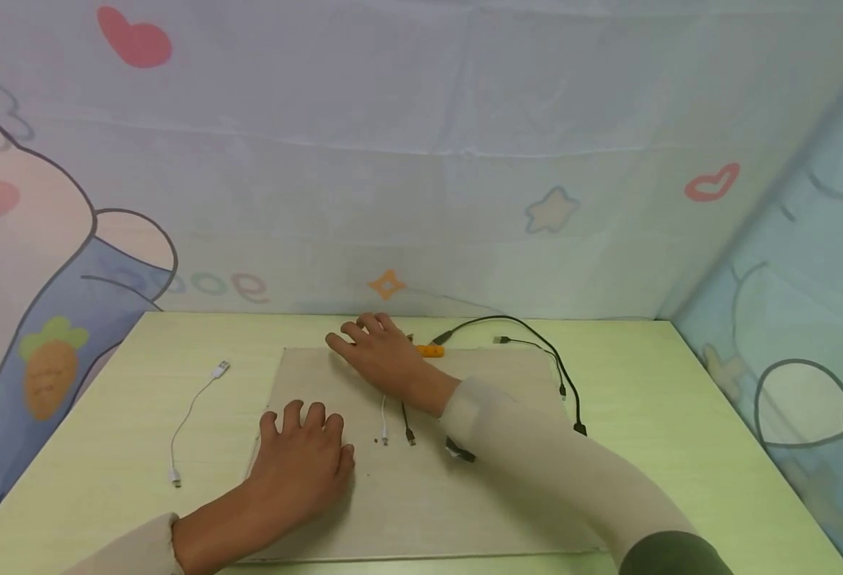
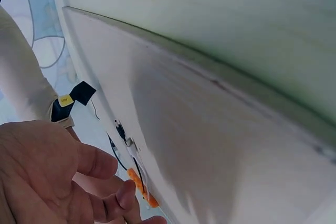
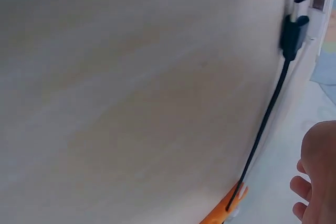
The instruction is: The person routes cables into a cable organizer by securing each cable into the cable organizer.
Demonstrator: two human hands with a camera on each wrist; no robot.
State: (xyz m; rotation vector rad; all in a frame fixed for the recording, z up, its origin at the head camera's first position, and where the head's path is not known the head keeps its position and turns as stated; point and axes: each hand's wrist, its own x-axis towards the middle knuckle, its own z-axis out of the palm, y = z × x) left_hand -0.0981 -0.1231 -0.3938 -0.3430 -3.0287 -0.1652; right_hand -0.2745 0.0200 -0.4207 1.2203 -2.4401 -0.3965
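My left hand point(image 1: 295, 463) hovers over the left part of a pale board point(image 1: 407, 519), palm down with fingers loosely bent. In the left wrist view its palm point(image 2: 42, 174) shows nothing held. My right hand point(image 1: 381, 359) reaches over the board's far edge, fingers spread and slightly bent, just left of an orange strip point(image 1: 431, 350). No object shows in its fingers. A black cable point(image 3: 268, 114) with a metal plug runs from the orange strip across the board. Beside it lies a white cable point(image 1: 383, 419); its upper end is hidden under the right hand.
Left of the board, a short white USB cable point(image 1: 189, 415) lies on the table. A thick black cable point(image 1: 536, 331) arches round the back right, near a thin black USB cable point(image 1: 536, 343). A dark connector point(image 1: 460, 450) sits beside the right sleeve. A printed curtain point(image 1: 464, 200) hangs behind.
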